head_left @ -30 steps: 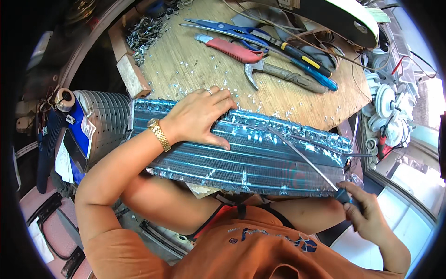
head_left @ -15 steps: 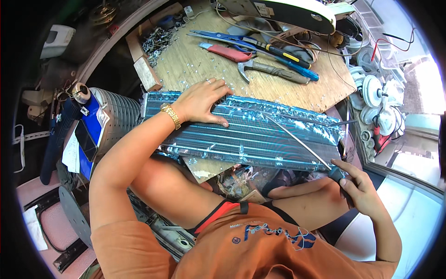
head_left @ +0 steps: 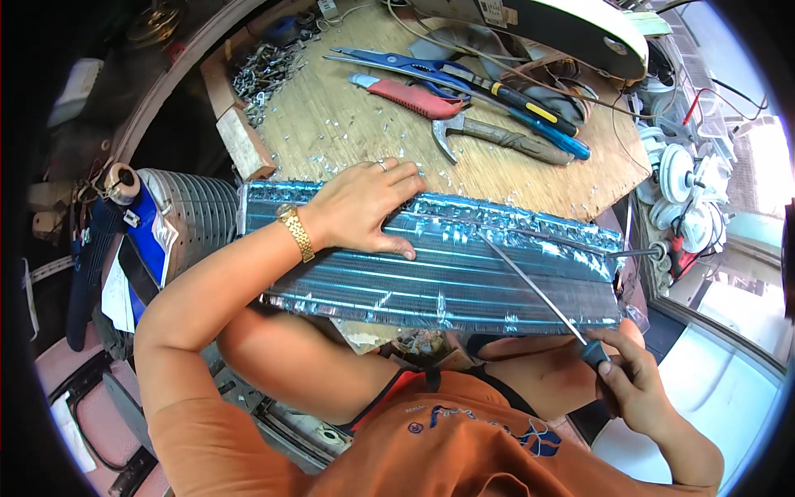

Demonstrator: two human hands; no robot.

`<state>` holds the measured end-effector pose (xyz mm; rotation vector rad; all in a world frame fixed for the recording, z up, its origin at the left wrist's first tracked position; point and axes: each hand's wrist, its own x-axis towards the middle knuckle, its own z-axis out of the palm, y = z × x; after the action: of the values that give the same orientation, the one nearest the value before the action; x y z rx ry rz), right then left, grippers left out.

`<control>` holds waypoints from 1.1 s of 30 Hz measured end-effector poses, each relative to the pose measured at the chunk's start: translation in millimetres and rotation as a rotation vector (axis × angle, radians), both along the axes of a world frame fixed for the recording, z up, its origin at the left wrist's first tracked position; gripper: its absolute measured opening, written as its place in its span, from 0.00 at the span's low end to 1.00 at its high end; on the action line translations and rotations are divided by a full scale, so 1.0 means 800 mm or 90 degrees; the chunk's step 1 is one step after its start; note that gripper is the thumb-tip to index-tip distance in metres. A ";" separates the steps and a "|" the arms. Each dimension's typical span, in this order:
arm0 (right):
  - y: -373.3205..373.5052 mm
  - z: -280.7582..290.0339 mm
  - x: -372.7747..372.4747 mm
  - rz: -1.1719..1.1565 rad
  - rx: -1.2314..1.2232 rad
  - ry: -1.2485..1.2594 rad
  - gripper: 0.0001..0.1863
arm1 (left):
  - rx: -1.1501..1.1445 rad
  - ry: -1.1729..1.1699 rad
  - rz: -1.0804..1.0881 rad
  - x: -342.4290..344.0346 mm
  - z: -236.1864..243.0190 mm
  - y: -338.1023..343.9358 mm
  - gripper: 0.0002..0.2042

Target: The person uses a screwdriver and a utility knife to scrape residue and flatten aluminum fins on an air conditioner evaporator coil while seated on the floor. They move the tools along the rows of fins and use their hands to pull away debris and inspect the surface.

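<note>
A long finned metal coil (head_left: 348,286), silvery blue with thin tubes along it, lies across the table's near edge above my legs. On its far left half rests my left hand (head_left: 364,207), palm down, thumb spread from the fingers, which reach the far edge. My right hand (head_left: 633,373) is closed around the dark handle of a screwdriver (head_left: 538,290) at the coil's near right corner. Its long thin shaft slants up and left over the fins, with the tip by the crumpled, shiny far strip. A thin dark rod (head_left: 633,253) sticks out past the coil's right end.
On the wooden tabletop (head_left: 331,124) lie blue snips (head_left: 397,62), a red utility knife (head_left: 414,99), a claw hammer (head_left: 505,141) and other hand tools. Metal scraps (head_left: 269,74) heap at the far left. White round parts (head_left: 675,174) stand at right, a ribbed cylinder (head_left: 195,207) at left.
The view has shifted, so the coil and both hands sit slightly lower in the picture. The left hand keeps its place on the coil; the screwdriver stays slanted across the fins.
</note>
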<state>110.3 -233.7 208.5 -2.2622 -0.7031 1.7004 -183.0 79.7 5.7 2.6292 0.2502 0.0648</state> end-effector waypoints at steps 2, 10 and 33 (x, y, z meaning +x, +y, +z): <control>0.009 -0.002 0.007 0.159 0.098 -0.068 0.22 | 0.029 -0.019 -0.004 -0.002 -0.003 0.000 0.48; -0.037 -0.080 0.039 0.483 0.354 -0.452 0.26 | 0.035 0.048 -0.001 0.001 0.001 0.000 0.50; 0.025 0.029 -0.037 0.695 0.514 -0.829 0.29 | 0.092 0.025 0.015 -0.002 0.003 -0.006 0.49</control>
<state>80.8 -213.5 231.5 -2.0663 -2.5241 -0.3944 -184.4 74.5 7.7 2.7743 0.3013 0.0404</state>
